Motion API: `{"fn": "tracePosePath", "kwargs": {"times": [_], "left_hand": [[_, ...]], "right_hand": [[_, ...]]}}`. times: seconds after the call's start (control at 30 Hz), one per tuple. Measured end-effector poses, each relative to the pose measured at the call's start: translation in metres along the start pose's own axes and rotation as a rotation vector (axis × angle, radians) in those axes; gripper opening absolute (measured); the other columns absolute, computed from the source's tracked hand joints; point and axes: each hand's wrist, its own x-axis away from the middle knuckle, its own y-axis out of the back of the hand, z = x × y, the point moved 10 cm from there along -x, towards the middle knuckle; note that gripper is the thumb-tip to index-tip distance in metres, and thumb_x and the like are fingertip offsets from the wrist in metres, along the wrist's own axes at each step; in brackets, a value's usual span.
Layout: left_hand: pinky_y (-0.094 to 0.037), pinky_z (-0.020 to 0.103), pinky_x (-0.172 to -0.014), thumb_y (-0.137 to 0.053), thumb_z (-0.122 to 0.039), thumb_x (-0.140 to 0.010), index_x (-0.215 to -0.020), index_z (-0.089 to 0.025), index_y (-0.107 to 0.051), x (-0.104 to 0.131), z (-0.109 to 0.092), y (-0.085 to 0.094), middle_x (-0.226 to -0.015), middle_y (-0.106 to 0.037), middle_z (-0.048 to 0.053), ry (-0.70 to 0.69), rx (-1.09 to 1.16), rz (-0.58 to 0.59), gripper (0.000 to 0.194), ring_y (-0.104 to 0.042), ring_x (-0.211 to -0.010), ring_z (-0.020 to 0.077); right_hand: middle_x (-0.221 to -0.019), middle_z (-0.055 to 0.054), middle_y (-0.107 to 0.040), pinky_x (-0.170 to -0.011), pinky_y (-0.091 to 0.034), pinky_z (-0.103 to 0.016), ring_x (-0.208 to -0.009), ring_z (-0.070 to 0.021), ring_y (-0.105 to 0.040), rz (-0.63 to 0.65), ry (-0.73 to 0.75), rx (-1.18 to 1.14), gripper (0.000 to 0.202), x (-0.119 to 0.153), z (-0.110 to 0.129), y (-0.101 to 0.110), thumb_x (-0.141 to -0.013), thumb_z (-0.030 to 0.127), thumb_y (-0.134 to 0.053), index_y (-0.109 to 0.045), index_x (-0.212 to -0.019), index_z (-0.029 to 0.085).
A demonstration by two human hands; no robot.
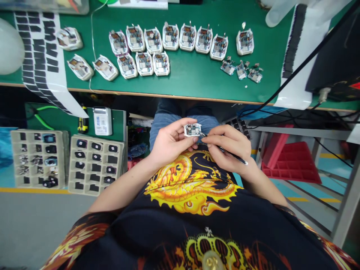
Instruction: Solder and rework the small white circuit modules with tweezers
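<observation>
My left hand [174, 139] holds a white smartwatch case [192, 130] between thumb and fingers, its open side up so that a circuit board shows inside. In my right hand [231, 144] is a slim dark pair of tweezers [234, 155], pinched like a pen. The tip meets the right edge of the case; what it grips there is too small to make out. Both hands are over my lap, below the bench edge. Several more open watch cases [171, 37] with boards inside stand in rows on the green bench [194, 80].
Loose circuit boards [242, 70] lie at the right on the bench. Strips of black stickers [42, 56] hang over its left edge. At lower left are compartment trays [97, 165] and a white box [102, 120]. Black cables [278, 92] and red trays [292, 161] are at right.
</observation>
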Motion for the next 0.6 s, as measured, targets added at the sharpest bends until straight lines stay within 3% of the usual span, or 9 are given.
{"fn": "tracePosePath", "kwargs": {"times": [0.13, 0.33, 0.47, 0.6], "left_hand": [[-0.067, 0.018, -0.064, -0.097, -0.022, -0.088, -0.137, -0.019, -0.072, 0.0, 0.0, 0.001, -0.099, -0.085, 0.001, 0.009, 0.006, 0.0, 0.055, -0.082, -0.071, 0.0123], [-0.066, 0.02, -0.064, -0.098, -0.028, -0.087, -0.137, -0.021, -0.074, 0.002, 0.0, -0.001, -0.1, -0.084, 0.002, -0.014, -0.054, 0.001, 0.056, -0.079, -0.072, 0.0125], [-0.069, 0.023, -0.072, -0.099, -0.031, -0.087, -0.136, -0.022, -0.077, 0.005, -0.006, 0.0, -0.101, -0.083, 0.002, -0.076, -0.108, -0.035, 0.054, -0.077, -0.075, 0.0127], [-0.066, 0.021, -0.065, -0.1, -0.029, -0.088, -0.138, -0.022, -0.076, 0.005, -0.008, 0.001, -0.101, -0.084, 0.002, -0.082, -0.072, -0.022, 0.056, -0.077, -0.071, 0.0117]], "right_hand": [[-0.107, -0.003, -0.083, -0.08, -0.071, -0.035, -0.09, -0.0196, -0.082, 0.015, 0.01, -0.004, 0.035, -0.004, 0.002, 0.001, -0.098, 0.011, -0.072, -0.083, -0.124, 0.032], [-0.103, -0.003, -0.084, -0.083, -0.07, -0.034, -0.092, -0.0187, -0.082, 0.036, -0.103, -0.114, 0.025, -0.011, -0.009, 0.003, -0.099, 0.013, -0.071, -0.086, -0.113, 0.029], [-0.104, -0.003, -0.083, -0.082, -0.069, -0.033, -0.093, -0.0181, -0.081, 0.063, -0.066, -0.121, 0.026, -0.011, -0.004, 0.0, -0.1, 0.012, -0.071, -0.084, -0.115, 0.029], [-0.111, -0.005, -0.082, -0.085, -0.071, -0.034, -0.097, -0.0189, -0.081, 0.051, 0.003, -0.035, 0.033, -0.005, 0.003, -0.002, -0.1, 0.011, -0.073, -0.082, -0.125, 0.03]]}}
